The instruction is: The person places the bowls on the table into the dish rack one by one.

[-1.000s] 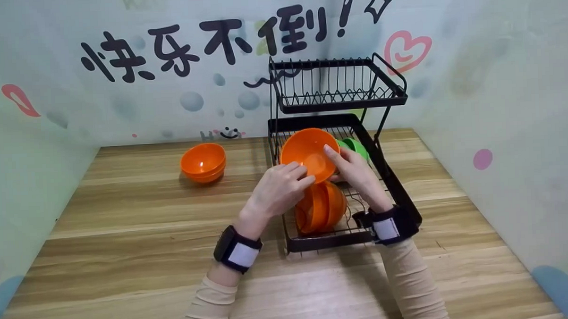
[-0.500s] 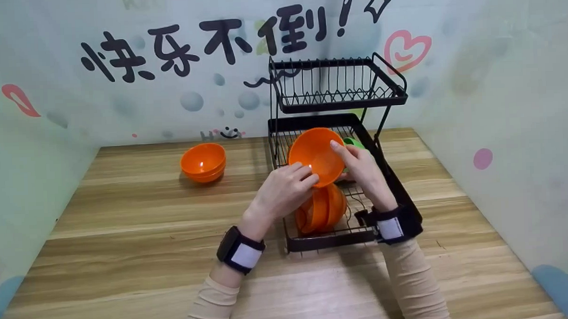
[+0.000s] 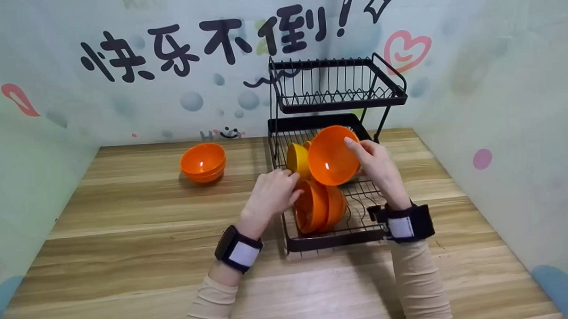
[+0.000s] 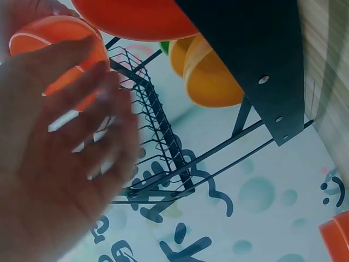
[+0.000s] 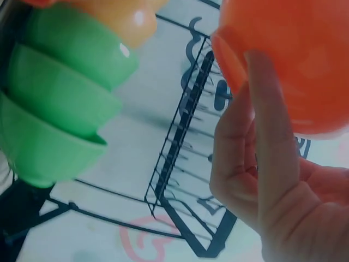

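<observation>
My right hand (image 3: 378, 168) now holds the orange bowl (image 3: 332, 155) alone, fingers curled on its rim, above the dish rack (image 3: 383, 172) at the tabletop's far edge. My left hand (image 3: 271, 194) has released it, fingers loosely bent, touching the racked orange bowls (image 3: 319, 206).

Head overhead; wrists upward, close

The held orange bowl (image 3: 333, 155) hides the green bowls (image 5: 60, 109) in the head view.
</observation>
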The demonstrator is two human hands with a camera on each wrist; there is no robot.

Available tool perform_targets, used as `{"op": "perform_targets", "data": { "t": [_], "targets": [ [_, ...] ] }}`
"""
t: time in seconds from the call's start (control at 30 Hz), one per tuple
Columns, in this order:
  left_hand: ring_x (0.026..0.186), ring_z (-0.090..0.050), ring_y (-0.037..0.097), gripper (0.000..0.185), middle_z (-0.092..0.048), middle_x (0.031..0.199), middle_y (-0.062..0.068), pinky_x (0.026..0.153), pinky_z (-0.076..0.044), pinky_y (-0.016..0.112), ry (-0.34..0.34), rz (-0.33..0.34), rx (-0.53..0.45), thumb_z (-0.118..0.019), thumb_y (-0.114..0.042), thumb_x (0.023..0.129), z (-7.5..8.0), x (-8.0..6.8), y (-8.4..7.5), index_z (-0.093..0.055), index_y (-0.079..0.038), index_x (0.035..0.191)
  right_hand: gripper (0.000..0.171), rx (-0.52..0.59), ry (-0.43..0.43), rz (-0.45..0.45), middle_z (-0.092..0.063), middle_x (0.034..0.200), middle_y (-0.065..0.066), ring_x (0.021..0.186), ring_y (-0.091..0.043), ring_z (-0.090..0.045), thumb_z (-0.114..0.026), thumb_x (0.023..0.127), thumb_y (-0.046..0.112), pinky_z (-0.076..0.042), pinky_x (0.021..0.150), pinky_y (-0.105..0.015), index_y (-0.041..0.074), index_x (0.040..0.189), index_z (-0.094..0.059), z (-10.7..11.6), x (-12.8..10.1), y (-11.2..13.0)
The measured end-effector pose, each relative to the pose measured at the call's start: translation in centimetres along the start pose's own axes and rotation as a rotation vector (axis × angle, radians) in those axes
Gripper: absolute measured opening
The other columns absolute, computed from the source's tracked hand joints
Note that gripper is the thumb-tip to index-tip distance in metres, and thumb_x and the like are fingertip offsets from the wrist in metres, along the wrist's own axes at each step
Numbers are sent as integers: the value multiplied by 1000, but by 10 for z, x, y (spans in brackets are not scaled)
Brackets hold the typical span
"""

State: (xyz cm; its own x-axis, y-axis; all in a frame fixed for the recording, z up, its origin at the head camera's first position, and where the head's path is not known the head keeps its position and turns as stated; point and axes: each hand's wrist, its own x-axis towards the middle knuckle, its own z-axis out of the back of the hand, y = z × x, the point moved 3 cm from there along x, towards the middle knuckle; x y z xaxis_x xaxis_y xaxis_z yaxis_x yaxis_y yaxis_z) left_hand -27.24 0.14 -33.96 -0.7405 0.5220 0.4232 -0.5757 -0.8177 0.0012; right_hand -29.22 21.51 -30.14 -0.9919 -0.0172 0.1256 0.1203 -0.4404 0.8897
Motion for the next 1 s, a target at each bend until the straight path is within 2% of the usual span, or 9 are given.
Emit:
{"op": "perform_targets", "data": {
  "t": [0.17, 0.3, 0.4, 0.63, 0.87, 1.0],
  "targets": [
    [77, -67, 35, 24, -70, 85, 16, 64, -54, 47, 187, 169, -38, -69, -27, 84, -8, -4, 7, -69, -3, 84, 63, -194, -67, -9, -63, 92, -11, 69, -12, -57, -49, 89, 61, -51, 61, -22, 3, 110, -62, 11, -2, -1],
    [78, -67, 36, 23, -70, 86, 17, 66, -55, 48, 263, 228, -55, -68, -23, 83, -10, -6, 9, -70, -2, 76, 68, -293, -92, -20, -64, 95, -16, 70, -16, -56, -48, 87, 64, -48, 61, -23, 2, 111, -62, 19, -4, 0],
    [78, -67, 35, 21, -70, 86, 17, 67, -55, 48, 294, 250, -65, -67, -20, 82, -11, -6, 10, -68, -2, 72, 71, -330, -102, -24, -66, 98, -19, 73, -19, -59, -48, 87, 65, -48, 61, -22, 0, 112, -61, 24, -6, 0],
    [81, -67, 35, 16, -70, 89, 17, 70, -55, 47, 344, 283, -84, -63, -14, 83, -14, -7, 11, -68, 0, 76, 81, -414, -115, -52, -67, 106, -24, 85, -30, -66, -48, 85, 68, -48, 63, -22, -4, 119, -57, 30, -10, -2],
    [80, -67, 34, 16, -70, 89, 16, 70, -55, 46, 351, 286, -89, -63, -13, 83, -14, -7, 11, -66, -2, 72, 76, -519, -137, -86, -66, 96, -20, 82, -29, -62, -48, 84, 68, -44, 61, -24, -3, 107, -59, 32, -12, -6],
    [81, -67, 34, 16, -70, 89, 16, 71, -55, 46, 350, 285, -96, -62, -12, 83, -13, -7, 11, -66, -1, 72, 69, -576, -120, -91, -63, 82, -14, 70, -24, -59, -49, 84, 68, -41, 56, -24, 1, 94, -59, 31, -12, -8]
  ]
}}
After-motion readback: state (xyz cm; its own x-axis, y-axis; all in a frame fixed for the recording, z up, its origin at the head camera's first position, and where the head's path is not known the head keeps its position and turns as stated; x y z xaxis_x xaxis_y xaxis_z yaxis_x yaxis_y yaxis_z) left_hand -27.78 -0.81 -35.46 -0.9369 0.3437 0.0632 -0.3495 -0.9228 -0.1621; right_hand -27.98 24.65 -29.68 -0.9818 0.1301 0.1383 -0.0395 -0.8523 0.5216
